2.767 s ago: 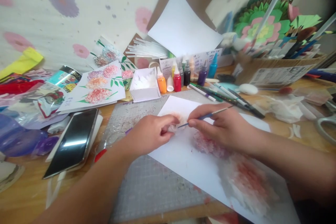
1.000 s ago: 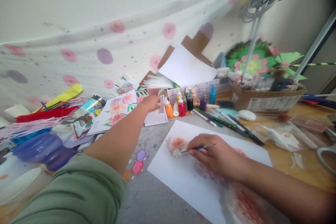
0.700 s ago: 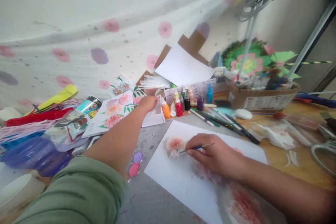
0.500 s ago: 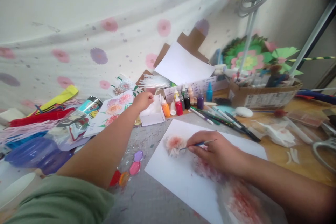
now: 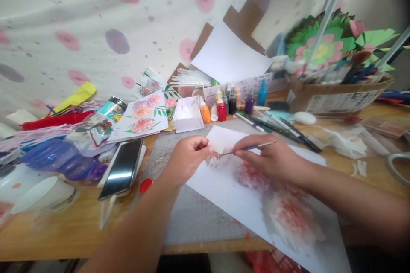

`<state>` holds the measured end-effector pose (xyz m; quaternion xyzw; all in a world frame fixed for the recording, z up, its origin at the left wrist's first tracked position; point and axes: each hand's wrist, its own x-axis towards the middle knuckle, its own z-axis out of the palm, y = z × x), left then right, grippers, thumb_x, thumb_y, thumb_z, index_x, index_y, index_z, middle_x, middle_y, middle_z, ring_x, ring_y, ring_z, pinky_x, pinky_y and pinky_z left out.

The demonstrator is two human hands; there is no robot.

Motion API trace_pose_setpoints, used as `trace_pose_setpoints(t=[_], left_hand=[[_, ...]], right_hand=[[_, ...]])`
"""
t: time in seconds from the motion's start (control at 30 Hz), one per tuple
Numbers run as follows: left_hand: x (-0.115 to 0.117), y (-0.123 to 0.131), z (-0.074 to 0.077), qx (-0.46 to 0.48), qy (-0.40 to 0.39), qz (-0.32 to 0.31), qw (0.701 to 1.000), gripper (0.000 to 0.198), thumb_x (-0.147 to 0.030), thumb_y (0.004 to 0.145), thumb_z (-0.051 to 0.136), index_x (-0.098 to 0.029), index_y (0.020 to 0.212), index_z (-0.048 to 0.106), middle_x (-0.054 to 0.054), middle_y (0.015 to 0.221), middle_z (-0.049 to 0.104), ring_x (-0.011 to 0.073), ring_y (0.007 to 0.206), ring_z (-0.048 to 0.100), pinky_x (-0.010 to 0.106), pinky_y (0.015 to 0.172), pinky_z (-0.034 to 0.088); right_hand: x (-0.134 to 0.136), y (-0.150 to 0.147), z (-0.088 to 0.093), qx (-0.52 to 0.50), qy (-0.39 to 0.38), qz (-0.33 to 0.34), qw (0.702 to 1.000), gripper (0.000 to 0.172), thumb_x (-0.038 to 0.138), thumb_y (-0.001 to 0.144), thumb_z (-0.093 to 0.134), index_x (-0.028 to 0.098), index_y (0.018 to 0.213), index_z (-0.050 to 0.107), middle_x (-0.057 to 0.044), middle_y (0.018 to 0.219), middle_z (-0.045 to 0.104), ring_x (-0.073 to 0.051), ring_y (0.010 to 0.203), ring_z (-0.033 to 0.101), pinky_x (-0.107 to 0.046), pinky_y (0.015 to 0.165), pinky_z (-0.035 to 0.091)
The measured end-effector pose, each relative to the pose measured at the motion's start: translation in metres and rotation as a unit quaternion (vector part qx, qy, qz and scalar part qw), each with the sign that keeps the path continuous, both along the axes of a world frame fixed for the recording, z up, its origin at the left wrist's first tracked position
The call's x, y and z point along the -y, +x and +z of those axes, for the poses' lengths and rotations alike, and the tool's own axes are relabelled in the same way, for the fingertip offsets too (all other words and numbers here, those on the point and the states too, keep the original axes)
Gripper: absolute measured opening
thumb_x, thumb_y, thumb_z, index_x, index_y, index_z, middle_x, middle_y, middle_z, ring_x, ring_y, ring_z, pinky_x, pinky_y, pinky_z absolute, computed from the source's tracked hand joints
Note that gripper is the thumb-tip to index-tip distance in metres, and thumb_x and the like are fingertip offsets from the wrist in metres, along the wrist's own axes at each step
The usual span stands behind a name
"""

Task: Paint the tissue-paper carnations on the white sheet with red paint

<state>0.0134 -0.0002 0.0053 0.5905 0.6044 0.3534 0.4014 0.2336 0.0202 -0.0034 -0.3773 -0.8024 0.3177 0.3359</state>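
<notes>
In my right hand (image 5: 272, 158) is a thin paintbrush (image 5: 250, 149), its tip pointing left. My left hand (image 5: 187, 158) is closed in a pinch right by that tip; whatever is between its fingertips is too small to make out. Below the fingers, a pale ruffled flower (image 5: 218, 161), partly hidden by them, lies on a white sheet of paper (image 5: 224, 198). A pink flower (image 5: 251, 177) shows under my right hand. Nearer me on the sheet sits a larger white-and-red flower (image 5: 296, 222). A white box (image 5: 188, 126) with white bits inside stands beyond my left hand.
Paint bottles (image 5: 221, 108) stand right of the box, with pens (image 5: 282, 130) alongside. A picture of flowers (image 5: 141, 119) lies at left, near a phone (image 5: 123, 170) and a white cup (image 5: 45, 196). A cardboard box of brushes (image 5: 339, 98) stands at back right.
My left hand has come back from the white box to the pale flower, beside the brush tip. My right hand still holds the paintbrush. The view has shifted, uncovering the phone.
</notes>
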Motion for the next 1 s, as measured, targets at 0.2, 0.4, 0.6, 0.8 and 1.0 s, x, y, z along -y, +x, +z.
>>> trace_pose_setpoints(t=[0.2, 0.4, 0.6, 0.8, 1.0], left_hand=[[-0.008, -0.001, -0.008, 0.032, -0.035, -0.013, 0.999, 0.023, -0.041, 0.074, 0.065, -0.019, 0.072, 0.060, -0.003, 0.066, 0.060, 0.0092, 0.054, 0.049, 0.023, 0.052, 0.037], [-0.010, -0.003, -0.019, -0.113, -0.061, -0.063, 0.990, 0.027, -0.043, 0.078, 0.056, -0.019, 0.066, 0.056, -0.004, 0.061, 0.054, 0.0099, 0.054, 0.045, 0.023, 0.050, 0.031], [-0.015, -0.003, -0.029, -0.183, -0.042, -0.063, 0.980, 0.023, -0.037, 0.078, 0.056, -0.020, 0.063, 0.057, -0.005, 0.056, 0.053, 0.0109, 0.052, 0.042, 0.025, 0.048, 0.027], [-0.013, 0.001, -0.027, -0.230, -0.012, -0.070, 0.971, 0.022, -0.029, 0.078, 0.055, -0.021, 0.057, 0.053, -0.005, 0.052, 0.046, 0.0108, 0.051, 0.039, 0.026, 0.049, 0.025], [-0.013, 0.002, -0.030, -0.256, 0.019, -0.074, 0.964, 0.023, -0.029, 0.077, 0.055, -0.021, 0.056, 0.052, -0.005, 0.052, 0.046, 0.0120, 0.053, 0.041, 0.027, 0.052, 0.026]], right_hand=[[0.003, -0.003, 0.000, 0.011, -0.012, 0.024, 1.000, 0.017, 0.024, 0.084, 0.059, 0.022, 0.089, 0.075, -0.002, 0.094, 0.077, -0.016, 0.086, 0.070, -0.028, 0.082, 0.054], [0.003, -0.002, -0.001, 0.021, -0.012, 0.049, 0.999, 0.019, 0.022, 0.085, 0.058, 0.022, 0.091, 0.076, 0.000, 0.095, 0.077, -0.014, 0.087, 0.070, -0.026, 0.079, 0.054], [0.002, 0.003, 0.006, 0.018, -0.008, 0.041, 0.999, 0.016, 0.022, 0.082, 0.059, 0.021, 0.084, 0.075, -0.001, 0.088, 0.077, -0.014, 0.078, 0.071, -0.025, 0.074, 0.056], [0.002, 0.007, 0.012, -0.001, 0.027, -0.012, 1.000, 0.016, 0.029, 0.084, 0.059, 0.020, 0.082, 0.072, 0.000, 0.079, 0.075, -0.013, 0.071, 0.068, -0.024, 0.064, 0.055], [0.001, -0.002, 0.003, 0.022, 0.063, 0.011, 0.998, 0.013, 0.026, 0.082, 0.062, 0.022, 0.084, 0.074, 0.000, 0.083, 0.076, -0.013, 0.074, 0.069, -0.025, 0.071, 0.055]])
